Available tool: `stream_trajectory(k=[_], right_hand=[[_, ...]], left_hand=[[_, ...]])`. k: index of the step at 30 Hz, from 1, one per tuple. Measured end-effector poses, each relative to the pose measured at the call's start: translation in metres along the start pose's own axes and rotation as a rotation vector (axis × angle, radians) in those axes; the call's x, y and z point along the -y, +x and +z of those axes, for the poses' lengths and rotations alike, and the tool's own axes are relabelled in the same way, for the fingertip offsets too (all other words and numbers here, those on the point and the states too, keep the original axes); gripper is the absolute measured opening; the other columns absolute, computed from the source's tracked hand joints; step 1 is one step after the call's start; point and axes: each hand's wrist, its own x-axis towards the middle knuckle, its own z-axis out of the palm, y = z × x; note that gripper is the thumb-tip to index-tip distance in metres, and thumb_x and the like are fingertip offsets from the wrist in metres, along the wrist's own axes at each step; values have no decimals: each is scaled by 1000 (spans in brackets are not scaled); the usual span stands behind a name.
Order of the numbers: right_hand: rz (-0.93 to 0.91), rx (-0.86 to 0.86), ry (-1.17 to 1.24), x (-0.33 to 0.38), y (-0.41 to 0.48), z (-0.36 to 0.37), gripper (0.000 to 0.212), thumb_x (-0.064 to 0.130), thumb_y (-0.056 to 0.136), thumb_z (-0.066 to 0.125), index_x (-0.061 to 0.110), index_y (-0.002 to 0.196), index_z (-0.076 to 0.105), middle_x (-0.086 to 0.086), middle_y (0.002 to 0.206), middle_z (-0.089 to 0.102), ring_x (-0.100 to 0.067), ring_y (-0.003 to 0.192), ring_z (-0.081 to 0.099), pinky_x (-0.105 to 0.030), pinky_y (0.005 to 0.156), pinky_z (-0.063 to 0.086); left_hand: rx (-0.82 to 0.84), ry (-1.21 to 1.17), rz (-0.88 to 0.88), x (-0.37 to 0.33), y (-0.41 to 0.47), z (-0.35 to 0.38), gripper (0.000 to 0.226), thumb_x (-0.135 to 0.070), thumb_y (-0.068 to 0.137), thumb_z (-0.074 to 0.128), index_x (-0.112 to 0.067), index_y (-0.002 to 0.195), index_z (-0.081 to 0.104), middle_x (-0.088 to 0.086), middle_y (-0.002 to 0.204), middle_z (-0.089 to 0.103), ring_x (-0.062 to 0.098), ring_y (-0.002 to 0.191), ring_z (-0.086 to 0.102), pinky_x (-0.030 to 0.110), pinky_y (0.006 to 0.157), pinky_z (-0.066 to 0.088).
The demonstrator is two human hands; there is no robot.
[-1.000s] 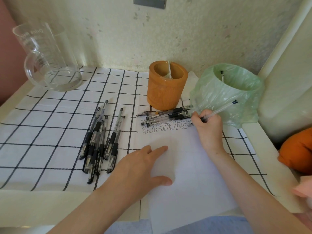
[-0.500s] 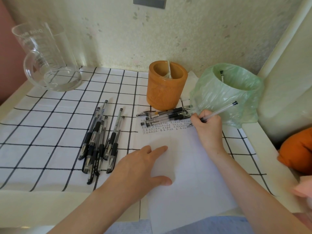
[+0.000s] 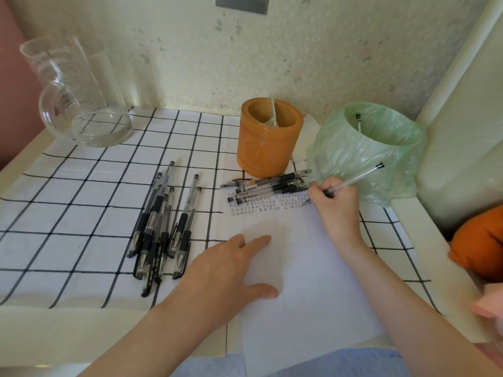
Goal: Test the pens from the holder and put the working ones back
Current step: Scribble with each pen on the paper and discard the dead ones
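Black pens (image 3: 160,227) lie heaped at the left. The left hand (image 3: 226,270) presses flat, fingers spread, on the paper (image 3: 304,281). Beyond it stands the orange holder (image 3: 268,142), just far-left of the right hand (image 3: 336,202), which pinches a clear pen (image 3: 356,179), tip on the paper, barrel slanting away to the far right.

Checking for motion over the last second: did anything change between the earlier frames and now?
No visible change. The right hand grips the clear pen with its tip on the paper, as before, and the left hand stays flat on the paper. The pen pile, the loose pens beside the holder and the green-bagged bin are unmoved.
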Motion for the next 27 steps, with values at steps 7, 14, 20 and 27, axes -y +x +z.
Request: stream_trajectory(k=[7,14,20,27], right_hand=[[-8,6,-12,2,0,0,36,-1,81,59,10,54,39,2,49,32,-4,47,27,-16,45,24],[-21,-2,-38,3,-1,0,37,-2,82,58,11,56,36,2,50,30,-5,48,27,-17,45,24],[-18,23,-69,5,0,-1,42,0,84,59,16,54,35,5,48,33,-3,43,31,-14,45,26],[105,70,93,27,-3,-4,39,20,88,64,12,56,44,7,40,39,-9,39,35,-21,45,30]], left_hand=[[3,3,-6,-1,-1,-1,79,-65,77,52,-46,142,13,-13,103,42,8,97,47,22,83,41],[42,22,-20,-3,-1,-4,79,-65,78,52,-45,143,12,-12,101,41,7,93,46,21,81,39],[84,19,-37,-3,-1,-4,77,-63,81,48,-42,144,9,-13,97,37,6,91,41,19,78,35],[-89,-339,-88,-6,4,-5,49,-13,99,29,-23,145,15,10,125,54,25,109,52,21,81,37]])
